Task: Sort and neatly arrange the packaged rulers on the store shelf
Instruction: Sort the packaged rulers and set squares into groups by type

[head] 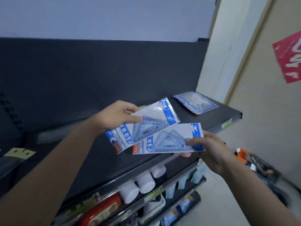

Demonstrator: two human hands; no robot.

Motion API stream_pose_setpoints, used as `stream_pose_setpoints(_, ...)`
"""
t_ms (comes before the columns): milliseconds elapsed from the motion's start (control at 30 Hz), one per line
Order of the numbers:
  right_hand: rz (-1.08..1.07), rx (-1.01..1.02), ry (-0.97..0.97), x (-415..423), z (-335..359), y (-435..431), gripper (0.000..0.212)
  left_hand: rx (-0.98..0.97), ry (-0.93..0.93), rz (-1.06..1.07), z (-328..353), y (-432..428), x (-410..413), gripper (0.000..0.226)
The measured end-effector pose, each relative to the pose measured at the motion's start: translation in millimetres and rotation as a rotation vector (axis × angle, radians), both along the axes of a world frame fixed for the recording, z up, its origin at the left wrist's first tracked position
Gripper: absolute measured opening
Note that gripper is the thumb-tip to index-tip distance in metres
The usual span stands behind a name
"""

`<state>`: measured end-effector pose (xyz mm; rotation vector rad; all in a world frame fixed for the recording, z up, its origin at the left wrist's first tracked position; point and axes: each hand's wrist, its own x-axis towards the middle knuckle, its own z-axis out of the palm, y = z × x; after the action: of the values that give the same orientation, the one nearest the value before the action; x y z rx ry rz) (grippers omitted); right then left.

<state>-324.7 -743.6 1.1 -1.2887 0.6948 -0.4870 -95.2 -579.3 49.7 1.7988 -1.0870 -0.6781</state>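
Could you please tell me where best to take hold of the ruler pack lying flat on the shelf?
Probably pinch the ruler pack at its near corner, coming from the shelf front: it lies flat and thin, with that corner closest to the front edge.

A dark shelving unit (114,168) with a tall back panel (97,70) stands against a pale blue-grey wall (97,17) under cool, flat light. Past the right end of the top shelf (216,115), a cream wall (263,119) edged by a beige door frame (249,51) carries a red poster (288,59) with white lettering. Lower shelves (175,175) hold white tubs (145,183) and a red pack (104,209) above a pale floor (219,201).
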Motion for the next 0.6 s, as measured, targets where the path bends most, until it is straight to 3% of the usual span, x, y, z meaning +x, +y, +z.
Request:
stream_pose_setpoints(200, -0.202, -0.077, -0.034, -27, -12, -100, 0.017, 0.035, -0.215, -0.038, -1, -125, -11, 0.009)
stream_pose_setpoints(400, -0.235, -0.124, -0.009, -21, -14, -201, 0.018, -0.031, -0.129, 0.004, -29, -265, -3, 0.011)
stream_pose_setpoints(600, -0.157, -0.181, 0.091, 4, -4, -301, 0.016, 0.035, -0.082, -0.078, -48, -371, 10, 0.018)
